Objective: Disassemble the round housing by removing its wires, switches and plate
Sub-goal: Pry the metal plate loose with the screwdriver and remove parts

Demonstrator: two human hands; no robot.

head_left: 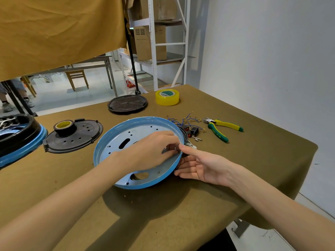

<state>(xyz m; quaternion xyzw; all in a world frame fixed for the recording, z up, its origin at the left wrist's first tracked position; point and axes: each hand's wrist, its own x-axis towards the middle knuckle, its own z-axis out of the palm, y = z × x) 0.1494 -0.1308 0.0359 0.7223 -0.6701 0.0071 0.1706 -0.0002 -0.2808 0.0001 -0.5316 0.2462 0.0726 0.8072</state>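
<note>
Brown tabletop (235,160), blue round housing (108,140) tilted near the middle, left hand (154,151) pinching inside its right rim, right hand (199,167) loosely cupping that rim outside, pliers (220,128) beyond.

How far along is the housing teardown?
Mostly done: loose wires and switches lie on the table by the pliers. In hand: the left hand and right hand work at the blue housing's right rim, on a small part I can't identify. Left: the grey plate is still inside.
</note>
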